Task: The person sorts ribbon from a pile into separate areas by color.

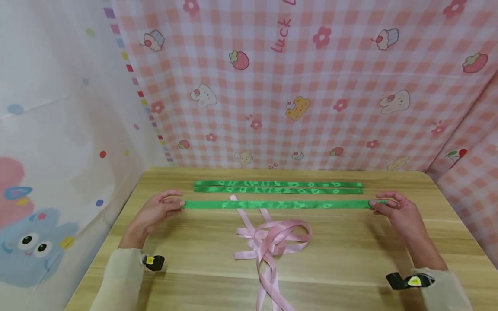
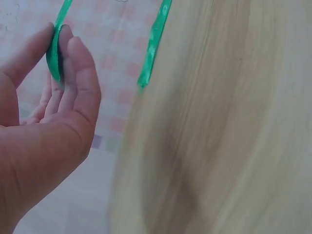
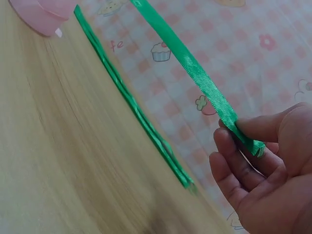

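A green ribbon (image 1: 277, 204) is stretched straight between the two hands, raised off the table. My left hand (image 1: 162, 209) pinches its left end between thumb and fingertips; in the left wrist view a short tail of ribbon (image 2: 54, 63) curls past the thumb. At the other end, my right hand (image 1: 397, 211) pinches the ribbon near its tip, and the frayed end (image 3: 257, 148) pokes out beyond the thumb. Two more green ribbons (image 1: 278, 187) lie flat side by side farther back. Below the held ribbon sits a loose heap of pink ribbon (image 1: 268, 242), partly overlapped by it.
The wooden table (image 1: 202, 276) has its back edge against a pink checked cloth (image 1: 272, 86) with printed figures. A white printed sheet (image 1: 58, 108) hangs at the left. Small black cameras (image 1: 154, 262) are strapped at both wrists. Pink ribbon runs past the near frame edge.
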A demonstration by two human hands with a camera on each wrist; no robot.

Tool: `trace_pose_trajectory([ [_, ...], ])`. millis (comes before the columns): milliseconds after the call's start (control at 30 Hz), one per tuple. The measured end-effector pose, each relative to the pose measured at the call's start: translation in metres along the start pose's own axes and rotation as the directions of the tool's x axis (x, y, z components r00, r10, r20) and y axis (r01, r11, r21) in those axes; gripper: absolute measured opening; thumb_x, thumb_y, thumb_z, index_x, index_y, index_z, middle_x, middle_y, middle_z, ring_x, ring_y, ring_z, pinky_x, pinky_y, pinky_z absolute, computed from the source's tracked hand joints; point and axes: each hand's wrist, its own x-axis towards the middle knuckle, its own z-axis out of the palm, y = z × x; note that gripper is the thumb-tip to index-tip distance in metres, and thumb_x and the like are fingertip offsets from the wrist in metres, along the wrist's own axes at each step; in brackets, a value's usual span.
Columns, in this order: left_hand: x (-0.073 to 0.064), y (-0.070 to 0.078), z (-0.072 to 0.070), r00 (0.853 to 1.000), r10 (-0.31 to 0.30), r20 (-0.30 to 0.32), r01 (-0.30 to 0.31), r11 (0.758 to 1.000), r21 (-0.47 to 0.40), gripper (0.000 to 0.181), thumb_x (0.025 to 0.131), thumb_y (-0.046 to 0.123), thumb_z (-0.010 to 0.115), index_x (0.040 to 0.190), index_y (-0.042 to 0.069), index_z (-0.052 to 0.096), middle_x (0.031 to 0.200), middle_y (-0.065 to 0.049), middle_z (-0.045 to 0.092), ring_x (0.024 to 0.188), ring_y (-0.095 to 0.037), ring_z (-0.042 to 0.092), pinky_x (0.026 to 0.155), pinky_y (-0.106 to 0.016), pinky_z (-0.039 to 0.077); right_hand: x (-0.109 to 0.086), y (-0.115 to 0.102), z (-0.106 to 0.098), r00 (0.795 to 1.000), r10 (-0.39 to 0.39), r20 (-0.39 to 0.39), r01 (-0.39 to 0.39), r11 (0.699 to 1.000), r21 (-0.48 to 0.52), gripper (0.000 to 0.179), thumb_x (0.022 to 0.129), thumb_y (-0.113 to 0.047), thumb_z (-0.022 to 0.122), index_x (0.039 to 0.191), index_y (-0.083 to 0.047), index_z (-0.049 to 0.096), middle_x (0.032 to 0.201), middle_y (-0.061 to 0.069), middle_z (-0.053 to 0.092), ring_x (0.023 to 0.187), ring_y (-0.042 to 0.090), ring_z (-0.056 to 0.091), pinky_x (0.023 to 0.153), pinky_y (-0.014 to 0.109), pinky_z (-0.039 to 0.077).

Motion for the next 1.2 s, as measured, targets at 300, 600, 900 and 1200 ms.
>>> trace_pose_trajectory([
  [300,0.024,-0.013,-0.004,0.997,-0.004,-0.082,-0.02,0.957,-0.29,0.017,0.097,-0.005,0.057,0.106,0.009,0.058,0.091,-0.001,0.071,0.084,-0.011,0.068,0.087,-0.026,0.056,0.019,0.007,0.002,0.997,0.068,-0.034,-0.072,0.985,-0.155,0.015,0.097,-0.018,0.065,0.109,-0.013,0.057,0.083,-0.019,0.071,0.075,0.003,0.069,0.072,0.021,0.056],
  [600,0.054,-0.016,0.008,0.974,-0.063,-0.219,0.016,0.977,-0.211,0.032,0.094,-0.002,0.064,0.122,-0.002,0.048,0.085,0.005,0.069,0.077,-0.006,0.068,0.081,-0.022,0.056,0.045,0.017,0.0,0.981,0.139,-0.138,-0.133,0.99,0.054,0.018,0.093,-0.01,0.069,0.103,-0.01,0.054,0.072,-0.012,0.072,0.062,0.006,0.066,0.059,0.021,0.055],
  [900,0.07,-0.022,0.014,0.91,-0.123,-0.396,0.047,0.98,-0.195,0.046,0.091,-0.002,0.068,0.131,-0.005,0.046,0.083,0.004,0.066,0.074,-0.006,0.067,0.078,-0.02,0.056,0.061,0.038,0.012,0.962,0.181,-0.205,-0.128,0.96,0.248,0.021,0.092,0.005,0.064,0.103,-0.006,0.049,0.067,-0.008,0.07,0.053,0.006,0.062,0.049,0.02,0.051],
  [1200,0.078,-0.032,0.019,0.842,-0.129,-0.524,0.04,0.983,-0.177,0.031,0.086,-0.006,0.071,0.113,-0.004,0.054,0.078,0.004,0.062,0.059,-0.002,0.062,0.062,-0.015,0.054,0.062,0.052,0.021,0.948,0.197,-0.251,-0.156,0.973,0.172,0.027,0.091,0.003,0.066,0.105,-0.003,0.044,0.064,-0.01,0.067,0.049,0.006,0.055,0.044,0.021,0.048],
])
